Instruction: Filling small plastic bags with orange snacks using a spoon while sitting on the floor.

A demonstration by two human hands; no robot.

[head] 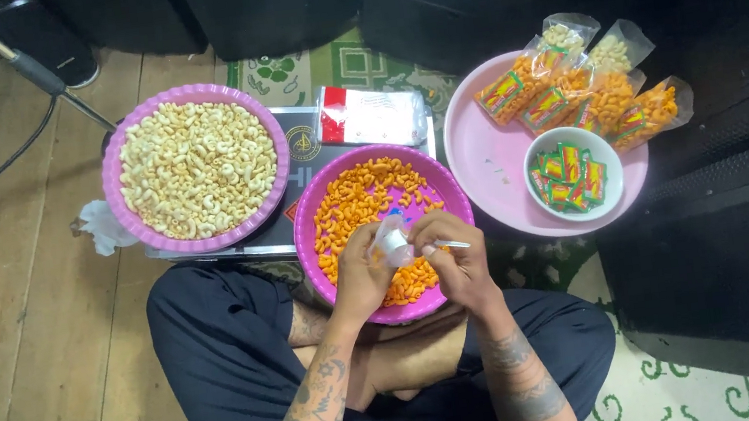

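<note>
While gripped, bag point(392, 242) contents unclear.

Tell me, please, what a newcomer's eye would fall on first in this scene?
Probably the two purple trays: one heaped with pale puffed snacks at upper left, one of orange snacks at centre. Over the orange tray, the left hand and right hand hold a small clear bag. Filled packets lie on the pink tray at right.

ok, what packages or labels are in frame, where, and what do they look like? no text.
Filled snack bags: pink tray's far edge, clear plastic, orange and pale snacks, red-green-yellow labels.
Small label cards: white bowl on the pink tray, red-green-yellow.
Flat pack: between the two purple trays, clear, red end.
Small clear bag: held in both hands over the orange snacks.
</note>
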